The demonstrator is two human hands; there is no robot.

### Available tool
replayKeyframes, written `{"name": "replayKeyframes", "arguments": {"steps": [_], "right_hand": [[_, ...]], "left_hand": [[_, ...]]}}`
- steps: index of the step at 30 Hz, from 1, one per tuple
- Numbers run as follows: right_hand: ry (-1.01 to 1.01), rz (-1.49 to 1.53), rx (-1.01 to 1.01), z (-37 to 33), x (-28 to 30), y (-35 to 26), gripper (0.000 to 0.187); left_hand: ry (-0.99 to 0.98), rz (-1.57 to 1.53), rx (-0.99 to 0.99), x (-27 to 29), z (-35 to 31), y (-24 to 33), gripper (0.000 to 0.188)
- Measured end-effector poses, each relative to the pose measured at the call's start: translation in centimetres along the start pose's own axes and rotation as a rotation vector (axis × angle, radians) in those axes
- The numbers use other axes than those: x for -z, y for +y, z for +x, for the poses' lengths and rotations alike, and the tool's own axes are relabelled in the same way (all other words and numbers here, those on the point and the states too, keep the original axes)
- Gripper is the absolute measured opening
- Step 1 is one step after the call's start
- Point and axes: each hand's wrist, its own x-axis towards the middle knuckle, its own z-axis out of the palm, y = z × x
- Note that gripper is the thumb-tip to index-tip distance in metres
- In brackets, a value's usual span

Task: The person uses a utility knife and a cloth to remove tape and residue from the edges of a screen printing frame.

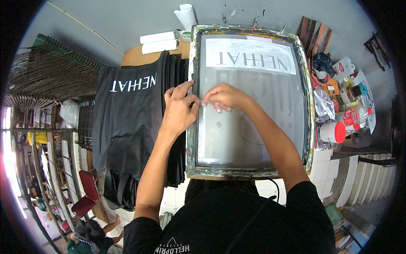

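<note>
A screen-printing frame (191, 146) with a paint-crusted rim lies before me, its grey mesh (258, 139) facing up. Across the mesh's far end is a white area (237, 45) with large lettering. Over the frame's left rim, my left hand (179, 110) is closed, thumb and forefinger pinched together. My right hand (226, 97) meets it just inside the rim, also pinching. A small, clear, crumpled strip (201, 103) shows between the two sets of fingertips; its kind I cannot make out. A pale band runs down the mesh's left edge below them.
Black fabric bags (131, 114) with white lettering lie stacked left of the frame. White rolls (160, 42) rest behind them. Jars, bottles and a red-lidded tub (332, 132) crowd the right side. Wire racks (50, 72) and a red chair (86, 192) stand left, near another person (89, 233).
</note>
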Motion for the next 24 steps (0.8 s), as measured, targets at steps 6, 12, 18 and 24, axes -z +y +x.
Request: {"name": "replayKeyframes", "arguments": {"steps": [6, 12, 18, 24], "right_hand": [[0.015, 0.021, 0.023, -0.9, -0.1, 0.4, 0.027], [0.155, 0.102, 0.085, -1.9, -0.9, 1.0, 0.027], [0.173, 0.084, 0.141, -1.8, -1.6, 1.7, 0.023], [0.276, 0.033, 0.154, -2.5, -3.8, 0.9, 0.020]], "left_hand": [[0.078, -0.137, 0.102, -0.7, -0.7, 0.2, 0.015], [0.087, -0.281, 0.233, -1.1, -0.8, 0.7, 0.014], [0.057, -0.243, 0.186, -0.6, -0.8, 0.5, 0.015], [0.049, -0.282, 0.221, -0.3, -0.7, 0.8, 0.015]]}}
